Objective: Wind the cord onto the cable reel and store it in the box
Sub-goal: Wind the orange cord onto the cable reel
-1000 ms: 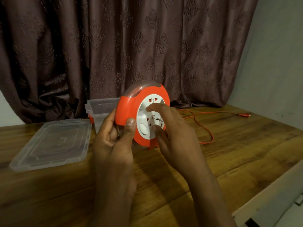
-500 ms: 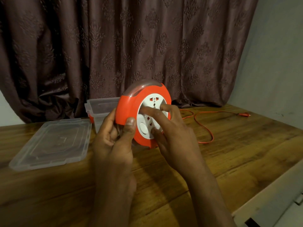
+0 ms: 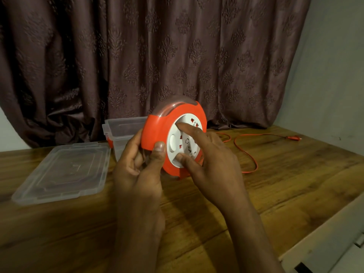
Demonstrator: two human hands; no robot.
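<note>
we see a clear plastic box (image 3: 122, 133) standing open at the back of the wooden table (image 3: 295, 174), partly hidden behind the reel; its contents cannot be made out. its clear lid (image 3: 63, 172) lies flat on the table just to the left, apart from it. a dark patterned curtain (image 3: 157, 56) hangs behind the table and a pale wall (image 3: 334, 75) rises at the right. the orange cable reel (image 3: 173, 138) stands upright on its edge near the table's middle, in front of the box. the orange cord (image 3: 250, 154) trails loose over the table to the right, ending in a plug (image 3: 293, 138) near the far edge. our left hand (image 3: 139, 170) grips the reel's orange rim, thumb on the front. our right hand (image 3: 212, 160) pinches the white socket face, forefinger at the top, thumb at the bottom.
</note>
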